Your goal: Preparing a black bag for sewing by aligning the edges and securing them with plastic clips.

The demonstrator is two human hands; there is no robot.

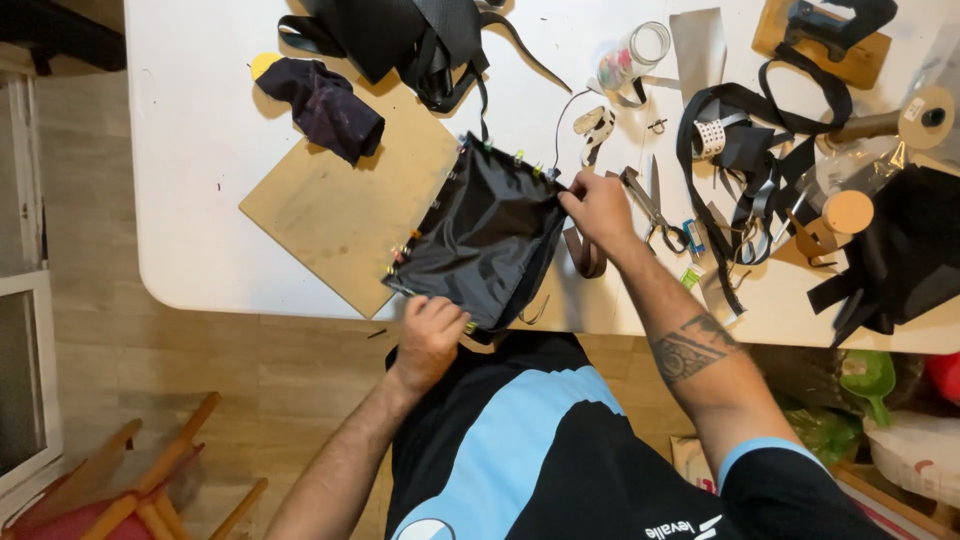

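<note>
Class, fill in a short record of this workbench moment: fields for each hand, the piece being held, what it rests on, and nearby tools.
left hand: grips the near edge of the black fabric panel
right hand: pinches the panel's far right corner
panel edges: lined with small coloured clips
support: thin wooden board on a white table
nearby tools: scissors just right of the right hand
also there: black webbing straps, dark cloth

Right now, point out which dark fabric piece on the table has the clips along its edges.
The black panel held between both hands, lying partly on the brown board. The purple cloth and the black strap pile show no clips.
</note>
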